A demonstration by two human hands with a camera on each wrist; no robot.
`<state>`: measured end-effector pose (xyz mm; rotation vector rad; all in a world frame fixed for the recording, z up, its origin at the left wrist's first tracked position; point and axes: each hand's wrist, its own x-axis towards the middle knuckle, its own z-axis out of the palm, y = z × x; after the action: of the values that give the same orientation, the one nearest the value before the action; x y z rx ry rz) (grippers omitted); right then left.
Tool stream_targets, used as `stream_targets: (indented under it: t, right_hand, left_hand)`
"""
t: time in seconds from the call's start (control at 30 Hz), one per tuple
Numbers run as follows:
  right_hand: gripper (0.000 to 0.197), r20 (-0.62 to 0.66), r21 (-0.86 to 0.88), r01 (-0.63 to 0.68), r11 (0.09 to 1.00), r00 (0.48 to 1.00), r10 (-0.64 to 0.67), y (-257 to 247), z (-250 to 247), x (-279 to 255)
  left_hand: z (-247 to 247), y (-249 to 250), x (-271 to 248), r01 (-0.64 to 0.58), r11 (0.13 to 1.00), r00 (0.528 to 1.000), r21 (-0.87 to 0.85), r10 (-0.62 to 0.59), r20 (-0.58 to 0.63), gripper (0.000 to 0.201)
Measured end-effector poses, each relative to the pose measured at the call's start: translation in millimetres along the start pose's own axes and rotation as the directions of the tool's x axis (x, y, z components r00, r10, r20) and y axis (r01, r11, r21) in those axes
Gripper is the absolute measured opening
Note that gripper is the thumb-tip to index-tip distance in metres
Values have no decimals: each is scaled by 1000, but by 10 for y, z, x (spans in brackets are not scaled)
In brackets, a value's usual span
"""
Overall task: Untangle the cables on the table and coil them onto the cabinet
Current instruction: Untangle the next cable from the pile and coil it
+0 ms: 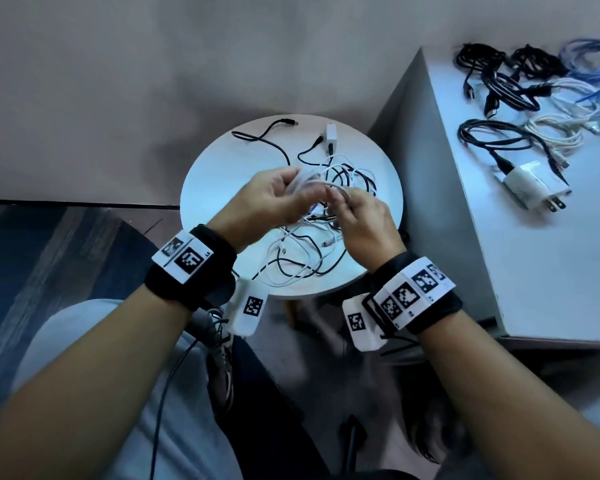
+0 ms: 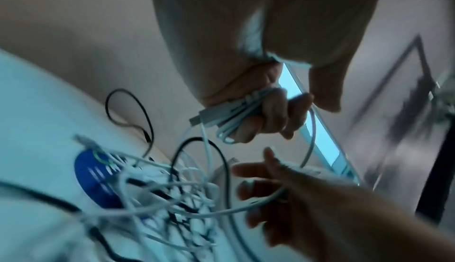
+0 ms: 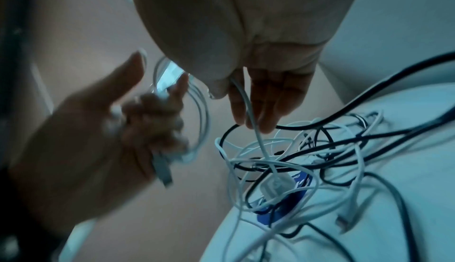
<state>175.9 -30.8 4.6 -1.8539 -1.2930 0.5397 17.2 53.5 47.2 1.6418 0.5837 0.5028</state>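
A tangle of white and black cables [image 1: 302, 261] lies on the round white table [image 1: 215, 178]. My left hand [image 1: 281, 188] is raised over it and grips a small coil of white cable [image 2: 236, 118], whose USB plug [image 2: 197, 119] sticks out below the fingers. Close beside it, my right hand [image 1: 357, 213] pinches the same white cable [image 3: 256, 134] between thumb and fingers. That strand runs down into the tangle [image 3: 307, 159]. The white cabinet [image 1: 534, 265] stands to the right.
Several coiled cables lie on the cabinet: black ones [image 1: 492, 140], blue ones [image 1: 593, 60], and a white charger plug [image 1: 530, 188]. A small white adapter [image 1: 330, 133] sits at the table's far side. A blue sticker [image 2: 96, 180] shows under the tangle. My knee and shoe are below the table.
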Motion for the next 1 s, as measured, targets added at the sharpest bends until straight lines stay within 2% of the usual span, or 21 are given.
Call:
stream_targets:
  t: [0.03, 0.07, 0.13, 0.17, 0.27, 0.33, 0.47, 0.53, 0.57, 0.67, 0.73, 0.8, 0.87, 0.93, 1.0]
  right_hand:
    - [31, 27, 110, -56, 992, 998, 53, 2, -26, 24]
    - [28, 49, 206, -97, 974, 995, 88, 3, -43, 37]
    - [29, 59, 356, -119, 927, 993, 105, -6, -51, 54]
    - [28, 55, 419, -114, 901, 993, 100, -30, -52, 53]
    - [17, 63, 573, -70, 816, 997, 41, -148, -62, 27]
    - [19, 107, 622, -45, 782, 994, -28, -211, -81, -1]
    - [37, 191, 715, -58, 697, 975, -115, -294, -162, -25]
    - [48, 174, 788, -106, 607, 983, -54, -308, -223, 3]
    - [52, 156, 788, -117, 604, 988, -12, -302, -243, 23]
    - [49, 141, 615, -140, 776, 988, 67, -184, -198, 30]
    - [40, 222, 476, -167, 863, 973, 66, -84, -116, -4]
    - [43, 321, 399, -191, 897, 945, 58, -4, -25, -43]
    - [57, 383, 363, -175, 915, 923, 25, 46, 46, -58]
    - [66, 398, 298, -141, 944, 917, 11, 58, 113, -60]
    - [68, 358, 244, -148, 958, 932, 53, 60, 161, -76]
  left_hand:
    - [-11, -50, 8, 2, 985, 1000, 173, -7, 26, 19]
    - [-12, -126, 28, 3, 929, 999, 369, -20, 41, 24]
    - [9, -278, 79, 38, 771, 998, 635, -57, 10, 29]
    - [28, -332, 104, 64, 734, 997, 676, -68, -20, 29]
    - [54, -445, 176, 135, 702, 991, 699, -88, -103, 27]
    - [52, -504, 222, 140, 684, 990, 716, -72, -125, 23]
    - [54, -520, 247, 106, 777, 985, 621, 4, -174, 10]
    - [57, -504, 237, 69, 814, 977, 577, 63, -206, 14]
    - [51, -488, 232, 64, 833, 971, 549, 74, -226, 16]
    - [28, -445, 234, 50, 902, 959, 428, 77, -274, 22]
    - [18, -395, 249, 25, 939, 953, 344, 81, -291, 22]
    - [-1, -358, 267, 3, 972, 953, 233, 68, -295, 22]
    - [-28, -323, 265, -8, 990, 951, 140, 51, -306, 23]
    - [-65, -298, 254, -13, 998, 946, 68, 34, -323, 27]
    - [-86, -283, 245, -17, 999, 944, 32, 27, -329, 33]
